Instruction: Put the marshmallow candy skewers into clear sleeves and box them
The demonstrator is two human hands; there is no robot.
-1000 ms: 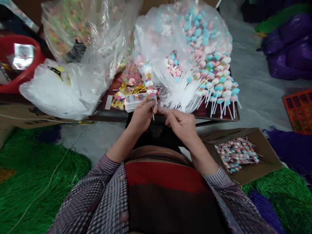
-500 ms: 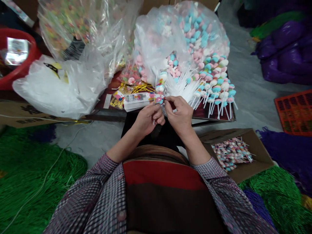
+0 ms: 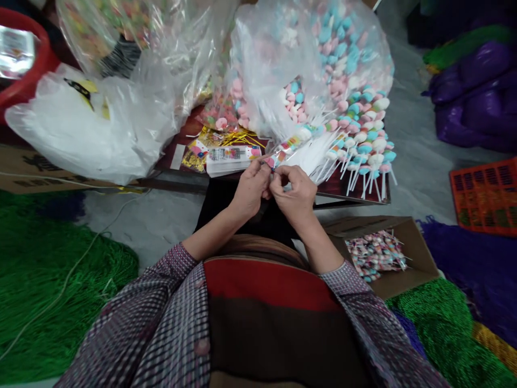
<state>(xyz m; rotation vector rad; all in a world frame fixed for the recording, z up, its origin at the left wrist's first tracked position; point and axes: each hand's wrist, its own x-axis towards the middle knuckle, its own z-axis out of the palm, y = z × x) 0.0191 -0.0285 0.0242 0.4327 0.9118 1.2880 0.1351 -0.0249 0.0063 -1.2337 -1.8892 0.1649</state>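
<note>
A marshmallow skewer (image 3: 290, 144) in a clear, printed wrapper tilts up and to the right from my fingers. My left hand (image 3: 251, 187) is closed around its lower end. Thumb and forefinger of my right hand (image 3: 298, 189) pinch together at the wrapper's bottom, touching my left fingertips; what small thing they grip is hidden. Left of my hands lies a stack of flat printed wrappers (image 3: 230, 164), with gold twist ties (image 3: 241, 138) behind it. Loose white sticks (image 3: 317, 153) lie to the right, beside a pile of unwrapped marshmallow skewers (image 3: 368, 141).
Big clear bags of marshmallows (image 3: 339, 48) and of gummy candy (image 3: 133, 21) stand at the back. A white plastic bag (image 3: 100, 145) and a red tub (image 3: 40, 70) are left. A carton (image 3: 420, 269) holding wrapped skewers sits below right, near an orange crate (image 3: 484, 194).
The wrapped skewer has swung from upright to leaning right. My hands have drawn closer together at its lower end. The view has shifted slightly.
</note>
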